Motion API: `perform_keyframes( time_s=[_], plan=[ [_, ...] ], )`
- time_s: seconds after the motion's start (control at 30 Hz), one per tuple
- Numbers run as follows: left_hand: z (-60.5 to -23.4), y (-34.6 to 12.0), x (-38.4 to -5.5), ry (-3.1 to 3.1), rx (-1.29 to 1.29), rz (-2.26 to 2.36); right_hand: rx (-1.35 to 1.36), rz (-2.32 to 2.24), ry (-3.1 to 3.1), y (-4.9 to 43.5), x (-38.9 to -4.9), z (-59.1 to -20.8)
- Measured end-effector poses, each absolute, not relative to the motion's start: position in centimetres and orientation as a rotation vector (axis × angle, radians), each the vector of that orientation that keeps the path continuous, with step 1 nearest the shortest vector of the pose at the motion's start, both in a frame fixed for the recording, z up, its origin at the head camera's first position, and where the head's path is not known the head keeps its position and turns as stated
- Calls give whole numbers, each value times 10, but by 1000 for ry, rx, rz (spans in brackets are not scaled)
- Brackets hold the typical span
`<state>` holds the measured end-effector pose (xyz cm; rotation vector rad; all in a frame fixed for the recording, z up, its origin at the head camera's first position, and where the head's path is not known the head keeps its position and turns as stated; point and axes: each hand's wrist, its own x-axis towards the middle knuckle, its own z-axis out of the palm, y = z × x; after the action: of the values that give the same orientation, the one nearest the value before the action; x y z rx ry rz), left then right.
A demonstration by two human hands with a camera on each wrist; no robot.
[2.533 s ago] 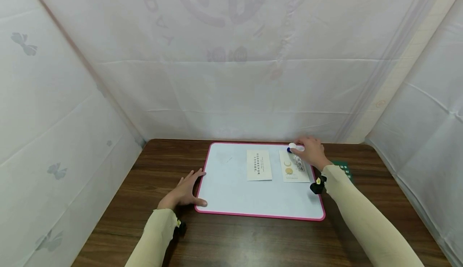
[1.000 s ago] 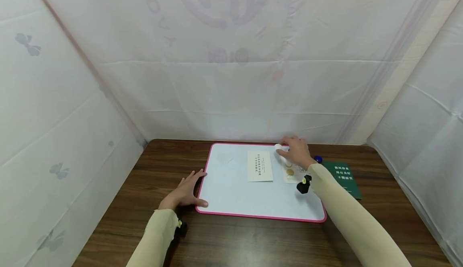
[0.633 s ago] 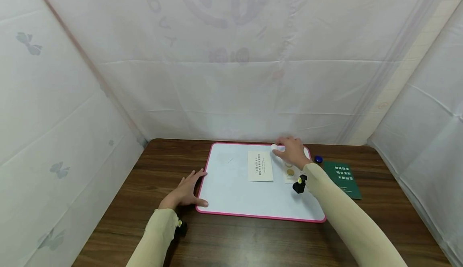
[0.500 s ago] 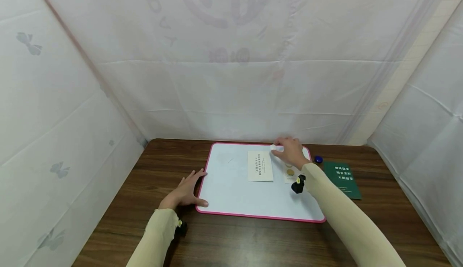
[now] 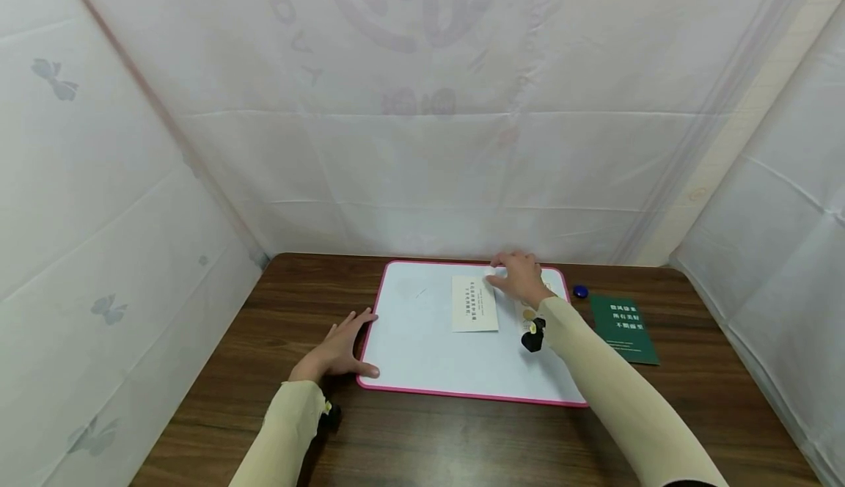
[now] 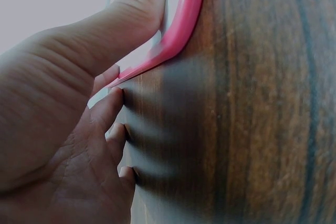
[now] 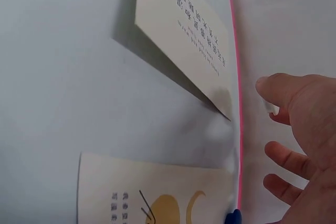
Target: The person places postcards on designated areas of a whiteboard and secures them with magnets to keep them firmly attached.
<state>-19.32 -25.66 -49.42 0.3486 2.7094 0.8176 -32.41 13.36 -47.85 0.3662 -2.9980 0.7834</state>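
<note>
A whiteboard (image 5: 422, 355) with a pink rim lies on the table. My left hand (image 5: 335, 348) steadies its left edge, fingers spread and thumb (image 6: 121, 24) resting over the near-left corner. Between thumb and index finger, my right hand (image 5: 518, 279) pinches a small white magnet (image 7: 271, 107), mostly hidden by the fingers. That hand is at the board's far edge, beside the top of a cream card (image 5: 474, 307) with printed text. Its lower end tilts up off the board in the right wrist view. A second card (image 7: 157, 187) lies to the right, with a blue magnet (image 7: 234, 217) at its top.
Right of the board, another blue magnet (image 5: 580, 291) and a dark green card (image 5: 623, 329) lie on the wooden table (image 5: 422, 443). White sheeting (image 5: 409, 179) hangs close behind the table and along both sides.
My right hand has moved left with the white magnet, from above the right card toward the top of the text card. The table's blue magnet and green card came into view. My left hand stays put.
</note>
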Motion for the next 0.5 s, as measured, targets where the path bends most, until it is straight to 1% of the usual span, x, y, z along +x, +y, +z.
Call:
perform_keyframes(
  time_s=[0.5],
  plan=[
    [-494,-249,-193,2700,368,853,373,775,-3028,124,-331,-482]
  ],
)
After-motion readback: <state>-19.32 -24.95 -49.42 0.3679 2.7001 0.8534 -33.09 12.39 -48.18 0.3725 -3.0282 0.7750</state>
